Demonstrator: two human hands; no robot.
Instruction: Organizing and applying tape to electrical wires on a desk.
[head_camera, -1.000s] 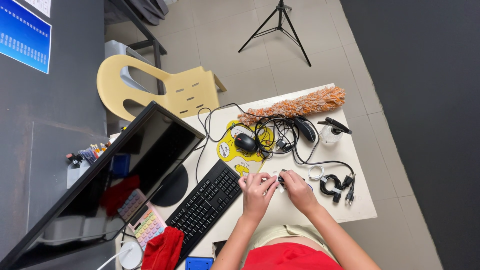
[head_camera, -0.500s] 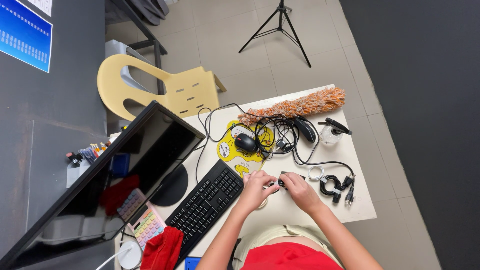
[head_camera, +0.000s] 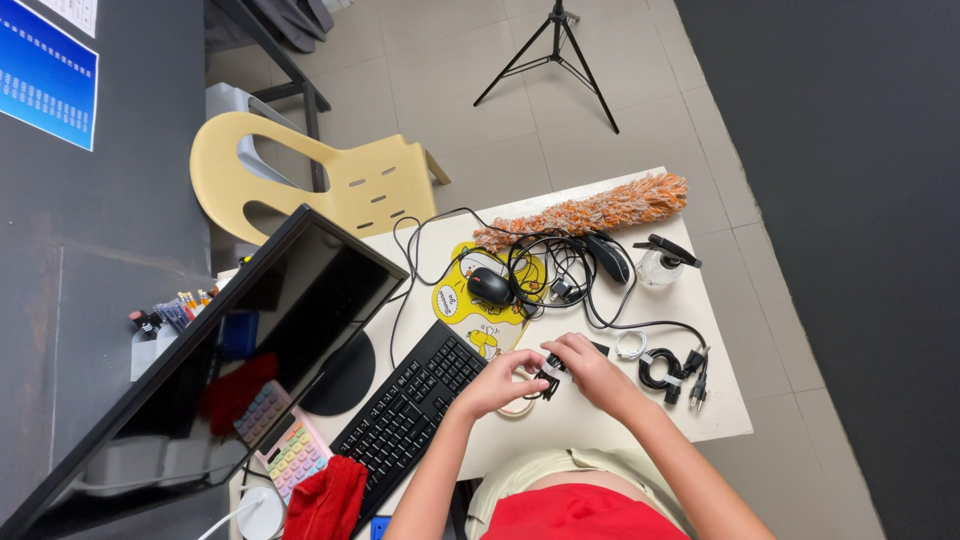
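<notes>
My left hand (head_camera: 497, 383) and my right hand (head_camera: 585, 367) meet near the front edge of a white desk (head_camera: 600, 425). Together they pinch a small black plug or cable end (head_camera: 549, 380) with a white band on it. A pale cable loop (head_camera: 518, 408) lies under my left hand. A black keyboard (head_camera: 410, 415) sits just left of my left hand. To the right of my right hand lie a small white coiled cable (head_camera: 630, 345) and a bundled black power cord (head_camera: 668, 368).
A black mouse (head_camera: 490, 286) rests on a yellow mouse pad (head_camera: 478, 312), beside tangled black cables (head_camera: 555, 265), a second mouse (head_camera: 609, 257), a spray bottle (head_camera: 662, 262) and an orange duster (head_camera: 590, 212). A monitor (head_camera: 220, 360), calculator (head_camera: 285, 445), red cloth (head_camera: 325, 500), yellow chair (head_camera: 320, 185) and tripod (head_camera: 555, 50) surround the desk.
Both hands have slid slightly toward the desk's front edge and closed more tightly around the small black plug. Everything else on the desk stays put.
</notes>
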